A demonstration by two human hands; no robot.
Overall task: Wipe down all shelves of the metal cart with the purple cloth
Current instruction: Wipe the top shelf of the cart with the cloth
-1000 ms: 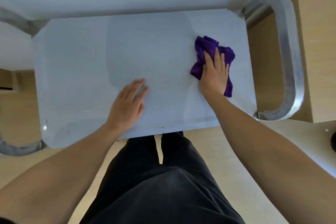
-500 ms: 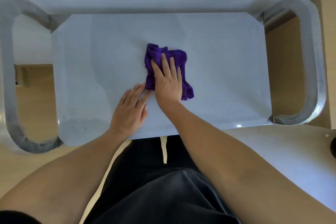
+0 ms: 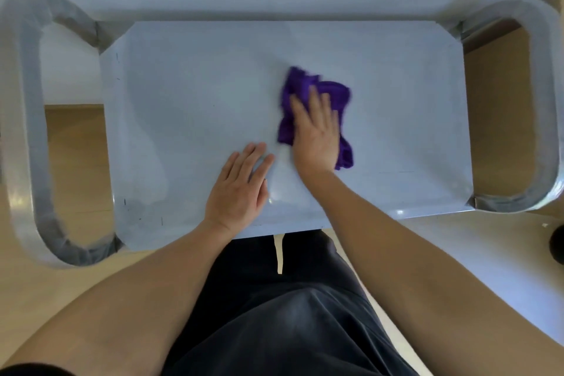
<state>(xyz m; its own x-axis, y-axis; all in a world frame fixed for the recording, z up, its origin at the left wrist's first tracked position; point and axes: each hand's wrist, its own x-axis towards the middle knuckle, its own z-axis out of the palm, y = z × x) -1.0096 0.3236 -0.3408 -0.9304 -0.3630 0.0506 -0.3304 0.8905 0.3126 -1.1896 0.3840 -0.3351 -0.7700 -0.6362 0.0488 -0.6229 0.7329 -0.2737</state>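
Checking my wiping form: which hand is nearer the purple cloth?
Right. The right hand presses flat on the purple cloth; the left hand rests on the shelf just left of the cloth.

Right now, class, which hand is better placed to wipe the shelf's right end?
Right. The right hand presses flat on the purple cloth, nearer that end; the left hand rests bare on the shelf.

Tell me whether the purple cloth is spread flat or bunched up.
Bunched up: the purple cloth lies crumpled in uneven folds under the right hand on the shelf.
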